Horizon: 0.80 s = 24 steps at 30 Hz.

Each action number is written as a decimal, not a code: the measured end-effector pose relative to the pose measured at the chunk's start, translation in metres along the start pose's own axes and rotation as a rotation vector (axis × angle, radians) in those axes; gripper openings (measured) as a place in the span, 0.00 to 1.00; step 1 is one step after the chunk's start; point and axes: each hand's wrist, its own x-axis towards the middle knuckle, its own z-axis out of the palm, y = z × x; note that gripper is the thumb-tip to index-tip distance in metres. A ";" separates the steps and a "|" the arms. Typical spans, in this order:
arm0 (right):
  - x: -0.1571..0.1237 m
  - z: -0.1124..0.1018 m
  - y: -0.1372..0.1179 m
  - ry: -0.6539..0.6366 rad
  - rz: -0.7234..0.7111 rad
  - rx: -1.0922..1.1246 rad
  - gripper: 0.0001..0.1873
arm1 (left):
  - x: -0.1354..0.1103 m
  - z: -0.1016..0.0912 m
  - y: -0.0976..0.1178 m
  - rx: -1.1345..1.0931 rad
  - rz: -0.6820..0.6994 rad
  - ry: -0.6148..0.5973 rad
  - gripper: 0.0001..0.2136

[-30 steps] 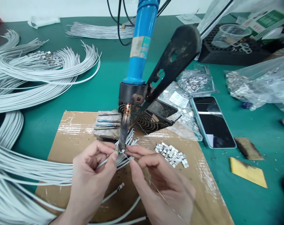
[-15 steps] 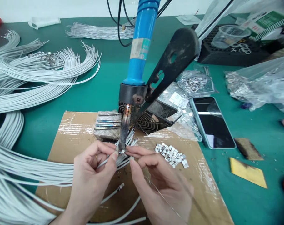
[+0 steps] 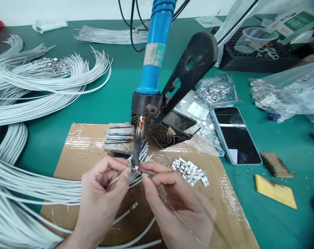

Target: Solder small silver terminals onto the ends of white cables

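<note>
Beneath a blue soldering iron (image 3: 151, 62) clamped in a black bracket (image 3: 189, 69), both hands meet at the iron's dark tip. My left hand (image 3: 105, 186) is closed, thumb and forefinger pinching a white wire whose end is mostly hidden by the fingers. A small metal connector (image 3: 136, 167) sits at the tip between the hands. My right hand (image 3: 174, 197) pinches a thin solder wire (image 3: 181, 219) that trails down to the lower right and reaches the connector. Behind the fingers lie more white wire ends (image 3: 145, 155). One wire with a metal connector (image 3: 133, 206) lies below, on the cardboard (image 3: 76, 145).
A pile of metal connectors (image 3: 190, 172) lies right of the hands. Bundles of white cable (image 3: 43, 107) fill the left side. A phone (image 3: 237, 135), a yellow sponge (image 3: 276, 192) and bags of metal parts (image 3: 216, 90) are on the right. A grey block (image 3: 119, 138) holds several metal rods.
Hands, iron and wire hold nearly the same positions. The view has shifted very slightly.
</note>
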 end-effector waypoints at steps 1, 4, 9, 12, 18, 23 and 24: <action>0.000 0.000 0.000 0.000 -0.002 -0.003 0.12 | 0.000 0.000 0.000 -0.001 -0.001 0.005 0.08; 0.000 -0.001 0.000 -0.010 -0.004 -0.007 0.12 | 0.002 -0.002 -0.001 0.008 -0.003 -0.005 0.08; 0.000 -0.002 0.002 -0.016 -0.034 -0.028 0.12 | 0.002 -0.001 -0.001 0.002 -0.011 0.000 0.09; -0.001 -0.002 0.002 -0.016 -0.044 -0.033 0.11 | 0.000 0.000 0.001 -0.002 -0.009 -0.001 0.09; -0.001 0.000 0.000 0.011 -0.054 -0.034 0.12 | -0.003 0.002 0.002 -0.009 -0.012 0.016 0.08; 0.000 -0.001 0.002 -0.001 -0.071 -0.034 0.12 | -0.002 0.001 0.001 0.003 -0.001 0.015 0.08; 0.000 -0.001 0.002 -0.001 -0.072 -0.033 0.11 | -0.002 0.002 0.001 0.006 0.003 0.015 0.08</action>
